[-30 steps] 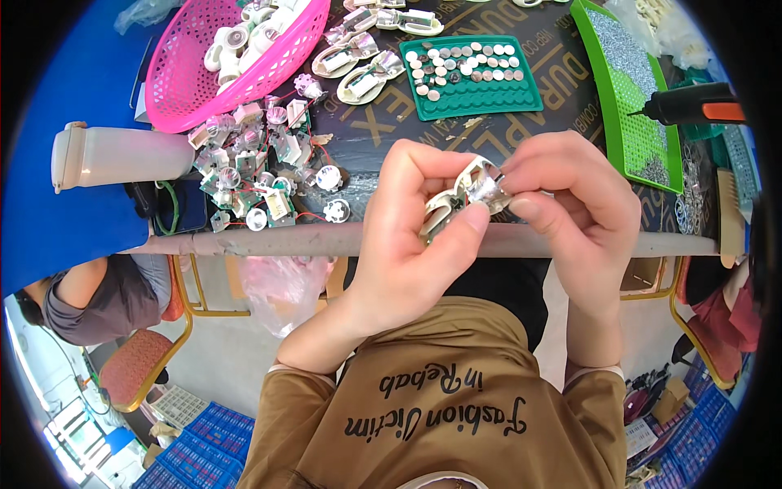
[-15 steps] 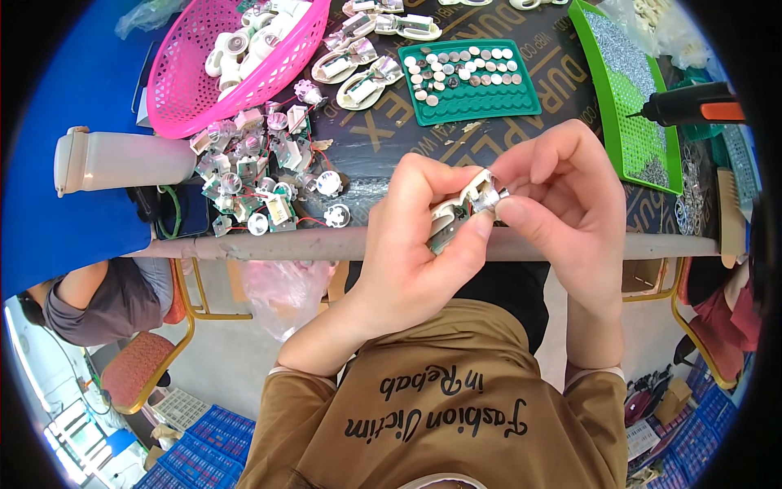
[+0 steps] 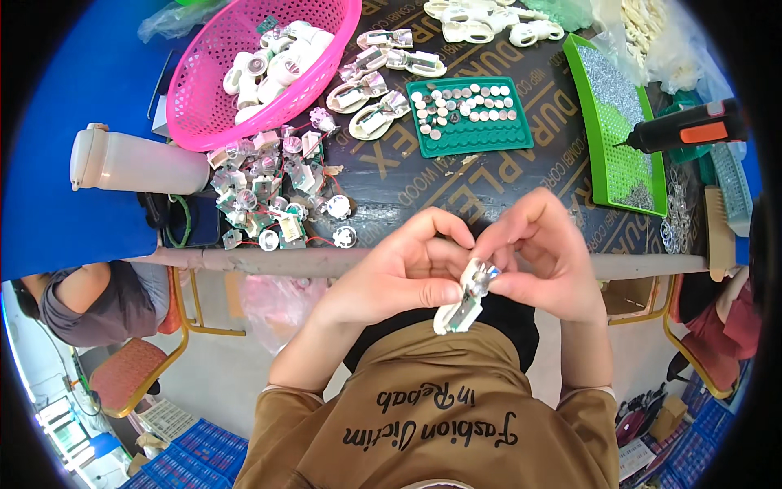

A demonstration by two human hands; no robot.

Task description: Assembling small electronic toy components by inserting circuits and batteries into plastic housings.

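Observation:
Between my hands is a white plastic half-shell (image 3: pixel 461 311) with a green circuit board and a shiny reflector at its upper end, like a small flashlight. My left hand (image 3: pixel 399 265) is closed on its left side, the thumb lying along the shell. At the reflector end, my right hand (image 3: pixel 542 265) pinches with thumb and fingertips. Both hands are just in front of the table edge, over my lap. Similar filled half-shells (image 3: pixel 379 116) lie on the table beyond, next to a green tray (image 3: pixel 481 140) of small round metal discs.
A pink basket (image 3: pixel 186 110) of white housings stands back left, with wired boards and reflectors (image 3: pixel 265 191) heaped before it. Beside them lies a pale bottle (image 3: pixel 138 161). At right are a green bin (image 3: pixel 599 155) of small metal parts and a black-orange electric screwdriver (image 3: pixel 688 130).
Both hands have drawn the half-shell off the table edge toward my body, and it is turned so its board shows more. The view has shifted a little.

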